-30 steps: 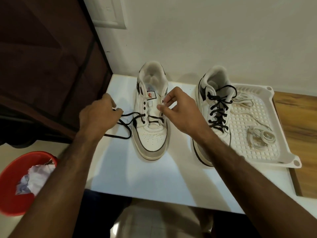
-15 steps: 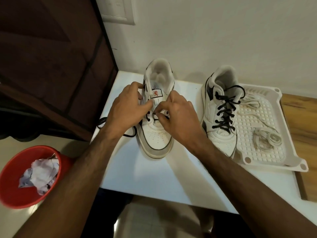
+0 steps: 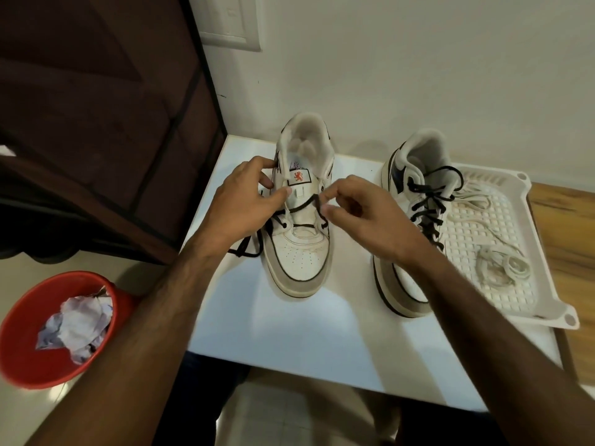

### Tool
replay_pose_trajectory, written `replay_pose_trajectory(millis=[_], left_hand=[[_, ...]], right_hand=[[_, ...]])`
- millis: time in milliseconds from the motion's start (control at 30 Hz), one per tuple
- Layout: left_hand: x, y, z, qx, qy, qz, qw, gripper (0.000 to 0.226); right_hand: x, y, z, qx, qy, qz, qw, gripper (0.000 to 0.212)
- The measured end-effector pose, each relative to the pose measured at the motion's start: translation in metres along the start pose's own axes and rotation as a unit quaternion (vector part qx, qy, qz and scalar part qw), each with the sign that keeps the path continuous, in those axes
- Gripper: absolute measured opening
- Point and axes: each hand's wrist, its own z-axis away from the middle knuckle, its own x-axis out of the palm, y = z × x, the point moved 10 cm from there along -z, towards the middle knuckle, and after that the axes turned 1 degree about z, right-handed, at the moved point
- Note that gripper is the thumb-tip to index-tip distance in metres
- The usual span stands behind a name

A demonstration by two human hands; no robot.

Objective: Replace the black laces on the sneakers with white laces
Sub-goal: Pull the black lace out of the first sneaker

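red bin [image 3: 29, 355], crumpled paper [image 3: 77, 329], white tray [image 3: 544, 284]

A white table [image 3: 289, 342] is standing against a pale wall [image 3: 418, 59], a dark cabinet [image 3: 96, 123] sitting at ten o'clock.
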Motion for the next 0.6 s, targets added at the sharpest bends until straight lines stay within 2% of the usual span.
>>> replay_pose_trajectory(millis=[100,200,333,467,600], left_hand=[[-0.002,0.000,0.001,0.002,0.003,0.002,1.000,0.049],[-0.001,0.002,0.001,0.008,0.005,0.000,1.000,0.048],[-0.001,0.001,0.000,0.008,0.006,-0.003,1.000,0.049],[-0.001,0.000,0.000,0.006,0.007,-0.002,1.000,0.048],[-0.001,-0.002,0.001,-0.001,0.005,0.010,1.000,0.047]], right_hand=[[0.010,-0.021,-0.004,-0.051,0.074,0.089,0.992,0.023],[0.028,-0.027,-0.006,-0.066,0.081,0.194,0.975,0.033],[0.040,-0.030,-0.006,-0.079,0.110,0.253,0.958,0.020],[0.041,-0.031,-0.007,-0.075,0.108,0.261,0.956,0.011],[0.008,-0.014,-0.011,-0.034,0.080,0.108,0.990,0.007]])
